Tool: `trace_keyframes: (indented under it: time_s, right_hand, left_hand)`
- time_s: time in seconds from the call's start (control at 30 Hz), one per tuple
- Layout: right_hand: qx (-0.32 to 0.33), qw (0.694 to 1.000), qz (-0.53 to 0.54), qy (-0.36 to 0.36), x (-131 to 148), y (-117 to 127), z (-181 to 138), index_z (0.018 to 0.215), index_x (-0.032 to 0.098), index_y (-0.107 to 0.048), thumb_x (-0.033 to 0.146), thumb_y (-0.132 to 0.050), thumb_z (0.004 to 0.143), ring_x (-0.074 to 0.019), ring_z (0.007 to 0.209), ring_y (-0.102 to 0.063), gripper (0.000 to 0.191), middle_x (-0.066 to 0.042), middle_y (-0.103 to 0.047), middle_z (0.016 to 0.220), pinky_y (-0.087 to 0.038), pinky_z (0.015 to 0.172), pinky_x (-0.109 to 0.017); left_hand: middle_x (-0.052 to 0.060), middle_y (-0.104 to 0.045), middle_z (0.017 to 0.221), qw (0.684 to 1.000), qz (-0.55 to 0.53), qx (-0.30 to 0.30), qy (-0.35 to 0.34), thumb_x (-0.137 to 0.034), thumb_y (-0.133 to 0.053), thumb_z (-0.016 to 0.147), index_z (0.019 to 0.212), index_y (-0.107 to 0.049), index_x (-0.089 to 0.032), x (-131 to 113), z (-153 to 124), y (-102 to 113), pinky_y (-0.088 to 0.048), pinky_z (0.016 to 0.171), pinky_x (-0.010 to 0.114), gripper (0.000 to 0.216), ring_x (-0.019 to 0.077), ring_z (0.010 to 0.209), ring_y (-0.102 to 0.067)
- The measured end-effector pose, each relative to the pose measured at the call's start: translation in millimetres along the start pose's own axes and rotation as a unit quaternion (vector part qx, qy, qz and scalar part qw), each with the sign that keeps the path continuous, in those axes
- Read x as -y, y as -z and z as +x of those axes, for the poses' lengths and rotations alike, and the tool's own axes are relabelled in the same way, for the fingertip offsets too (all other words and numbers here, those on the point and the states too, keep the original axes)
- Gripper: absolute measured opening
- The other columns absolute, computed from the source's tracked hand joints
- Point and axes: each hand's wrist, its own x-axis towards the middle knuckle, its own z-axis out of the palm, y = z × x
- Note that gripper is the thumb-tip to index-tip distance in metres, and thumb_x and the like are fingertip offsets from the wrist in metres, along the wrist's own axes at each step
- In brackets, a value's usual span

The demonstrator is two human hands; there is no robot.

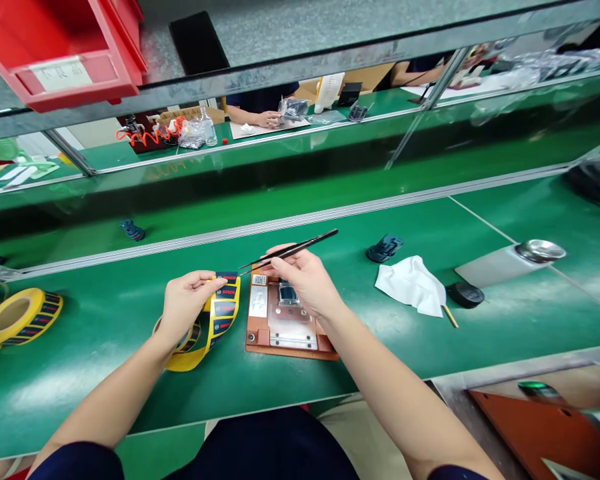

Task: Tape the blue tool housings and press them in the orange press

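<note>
My left hand [187, 303] pinches the end of a yellow strip of dark BOSCH labels [224, 309]. The strip hangs in a curve from a label roll [186, 339], partly hidden behind that hand. My right hand [303, 277] grips black tweezers [300, 247] like a pen. Their tips lie close to the top label, and whether they touch it I cannot tell. Beneath my right hand rests a brown fixture [260, 338] with a metal plate and a small dark part [288, 292] in its recess, partly covered by my fingers.
A second yellow label roll [23, 319] lies at the left. To the right are a dark plastic part [384, 248], a white cloth [413, 285], a black cap [465, 295] and a white bottle [500, 262]. A red bin [80, 73] sits on the shelf above. Beyond the divider, a co-worker's hand [269, 119] shows.
</note>
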Motion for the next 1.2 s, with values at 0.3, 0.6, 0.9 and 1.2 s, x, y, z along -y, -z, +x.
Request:
trace_keyframes:
  time_s: [0.3,0.6,0.9,1.2]
  right_hand:
    - [0.057,0.997,-0.057,-0.004,-9,-16,16,0.094,0.020,-0.067,0.048,-0.084,0.075,-0.0182,0.082,-0.073,0.037,-0.003,-0.074,0.088,-0.059,0.084,-0.035]
    - [-0.020,0.985,-0.161,0.063,4,27,2,0.096,0.021,-0.068,0.050,-0.081,0.080,-0.0208,0.082,-0.073,0.036,-0.005,-0.074,0.090,-0.059,0.082,-0.037]
    - [-0.065,0.983,-0.165,0.052,15,69,-19,0.093,0.021,-0.066,0.052,-0.083,0.077,-0.0211,0.079,-0.073,0.038,-0.004,-0.073,0.086,-0.060,0.082,-0.039]
    - [-0.001,0.984,-0.176,0.015,9,78,-26,0.096,0.024,-0.060,0.054,-0.073,0.087,-0.0211,0.090,-0.072,0.034,-0.003,-0.072,0.092,-0.056,0.089,-0.038]
  left_hand:
    - [0.009,-0.077,0.087,0.994,0.085,0.043,-0.047,-0.059,-0.076,0.077,0.094,-0.074,-0.014,7,-7,-4,-0.058,0.070,0.028,0.049,0.0236,0.079,-0.073]
    - [0.013,-0.072,0.076,0.913,0.394,0.096,-0.055,-0.059,-0.056,0.094,0.079,-0.071,-0.015,8,43,-15,-0.050,0.080,0.036,0.049,0.0309,0.084,-0.071]
    - [0.019,-0.074,0.104,0.823,0.538,0.178,-0.036,-0.061,-0.052,0.096,0.120,-0.064,-0.011,8,63,-35,-0.050,0.086,0.039,0.056,0.0370,0.103,-0.069]
    - [0.006,-0.073,0.100,0.863,0.430,0.104,-0.245,-0.047,-0.055,0.100,0.119,-0.063,-0.020,-5,6,-25,-0.052,0.079,0.035,0.034,0.0255,0.090,-0.068]
